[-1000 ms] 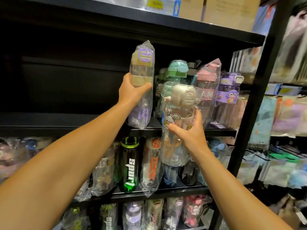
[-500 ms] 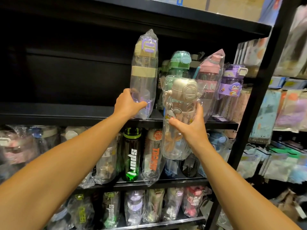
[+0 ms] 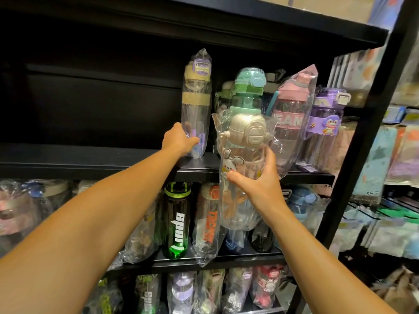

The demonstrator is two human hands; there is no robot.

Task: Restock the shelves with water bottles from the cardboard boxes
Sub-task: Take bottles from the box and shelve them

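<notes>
Two bare forearms reach up from the bottom edge of the view toward the black shelf (image 3: 95, 164), each uncovered along its whole visible length, with no sleeve showing. The left hand (image 3: 178, 141) and the right hand (image 3: 256, 184) are bare too, ungloved. Fingers are slim, and the right thumbnail is short and plain.

Views: you have one, the wide-angle camera on your head; nothing is shared with a second view.
Facing: forward and a little upward at the black shelving (image 3: 90, 164), with your forearms reaching in from the bottom edge.
Nearness: close, at arm's reach; your hands fall mid-frame.
Coverage: four shelf levels, the right upright post (image 3: 362, 137), and a neighbouring rack beyond it.
Distortion: straight edges bow toward the borders.
</notes>
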